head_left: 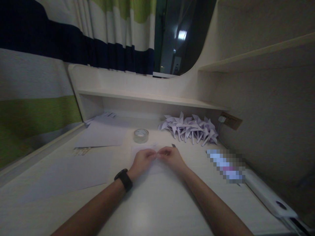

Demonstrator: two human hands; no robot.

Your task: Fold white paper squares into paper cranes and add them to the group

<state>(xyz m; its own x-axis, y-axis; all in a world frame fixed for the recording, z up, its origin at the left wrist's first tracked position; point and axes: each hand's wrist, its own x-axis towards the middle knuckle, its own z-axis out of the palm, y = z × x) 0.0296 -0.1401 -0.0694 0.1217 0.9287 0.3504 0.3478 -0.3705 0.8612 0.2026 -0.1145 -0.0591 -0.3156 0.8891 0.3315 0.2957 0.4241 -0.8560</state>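
Observation:
My left hand and my right hand meet in the middle of the pale desk, fingers curled and pinched on a small pale sheet of paper lying flat under them. A black watch is on my left wrist. Beyond the hands stands a roll of clear tape. At the back right lies a pile of several folded paper pinwheels. A small dark object pokes out just past my right hand.
Loose white sheets and a larger sheet lie on the left of the desk. A white elongated device lies along the right edge. A wall socket with a plug sits at the back right. A shelf runs above.

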